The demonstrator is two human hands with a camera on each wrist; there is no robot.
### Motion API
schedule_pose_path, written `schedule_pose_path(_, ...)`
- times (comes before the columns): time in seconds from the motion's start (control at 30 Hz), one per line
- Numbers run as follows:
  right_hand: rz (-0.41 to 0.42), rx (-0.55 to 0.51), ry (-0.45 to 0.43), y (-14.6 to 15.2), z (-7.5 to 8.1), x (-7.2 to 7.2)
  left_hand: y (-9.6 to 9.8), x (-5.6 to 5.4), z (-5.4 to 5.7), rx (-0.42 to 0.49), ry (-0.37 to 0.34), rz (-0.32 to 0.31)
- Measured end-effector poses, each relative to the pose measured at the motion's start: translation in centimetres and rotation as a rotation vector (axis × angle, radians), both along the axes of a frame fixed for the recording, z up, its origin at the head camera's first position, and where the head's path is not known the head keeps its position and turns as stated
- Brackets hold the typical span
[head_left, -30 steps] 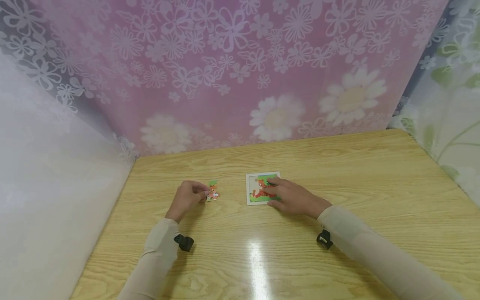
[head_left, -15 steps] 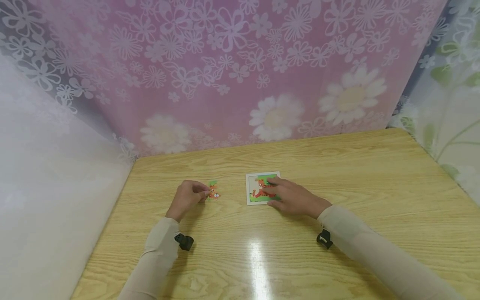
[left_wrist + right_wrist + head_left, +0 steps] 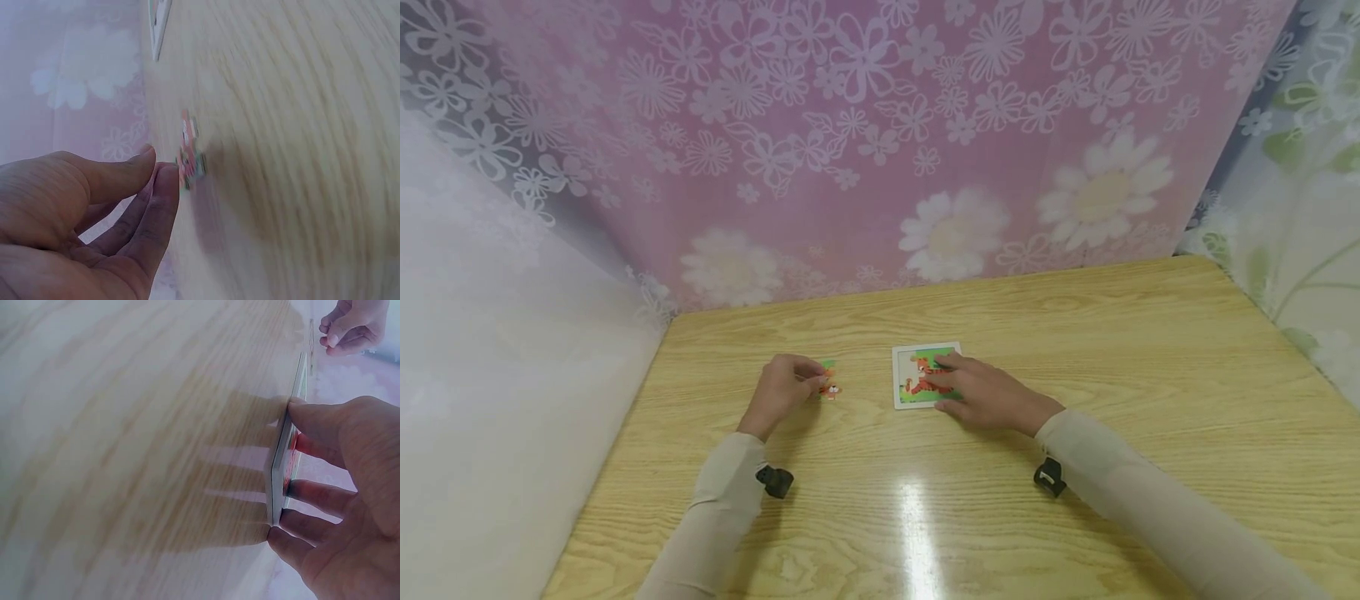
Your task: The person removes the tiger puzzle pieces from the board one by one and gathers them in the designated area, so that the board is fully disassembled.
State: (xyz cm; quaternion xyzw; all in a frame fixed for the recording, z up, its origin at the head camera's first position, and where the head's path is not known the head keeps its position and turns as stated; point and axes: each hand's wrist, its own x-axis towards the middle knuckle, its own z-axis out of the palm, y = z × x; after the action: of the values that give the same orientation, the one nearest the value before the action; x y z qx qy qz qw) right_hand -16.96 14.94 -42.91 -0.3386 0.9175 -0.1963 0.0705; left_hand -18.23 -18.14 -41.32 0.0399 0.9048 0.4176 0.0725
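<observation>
On the wooden table, my right hand rests with spread fingers across a square puzzle board with a pale frame and an orange tiger picture. In the right wrist view its thumb touches the edge of the board. To the left of the board, my left hand pinches at a small cluster of loose jigsaw pieces, orange and green. The fingertips cover part of the cluster. Up close in the left wrist view, the pieces lie edge-on beside the left fingertips.
The wooden table reaches back to a pink flowered curtain. Pale sheets hang at the left and right. A strip of glare lies on the table in front of the board.
My left hand has shifted slightly to the right, and its fingertips cover more of the jigsaw pieces. The lower piece looks turned or shifted. My right hand and the board stay put.
</observation>
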Motion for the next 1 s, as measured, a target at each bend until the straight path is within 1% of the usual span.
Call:
schedule_pose_path(0.17,-0.001,0.002,0.002,0.0,-0.2,-0.1,1.4,0.1,0.4,0.055,-0.020,-0.038)
schedule_pose_path(0.3,-0.004,0.009,-0.003,0.0,-0.2,-0.1,2.8,0.0,0.5,0.018,0.014,-0.081)
schedule_pose_path(0.4,-0.005,0.013,-0.004,-0.1,-0.2,-0.1,4.0,-0.1,0.5,-0.038,0.046,-0.104)
schedule_pose_path(0.57,-0.004,0.006,-0.001,-0.1,-0.2,-0.2,5.7,-0.2,0.4,-0.085,0.061,-0.147)
schedule_pose_path(0.83,-0.006,0.013,0.009,0.0,-0.2,-0.2,7.5,-0.2,0.2,-0.101,0.049,-0.221)
schedule_pose_path(1.0,0.001,0.006,0.008,-0.1,0.1,-0.1,8.4,-0.1,-0.2,-0.102,0.028,-0.246)
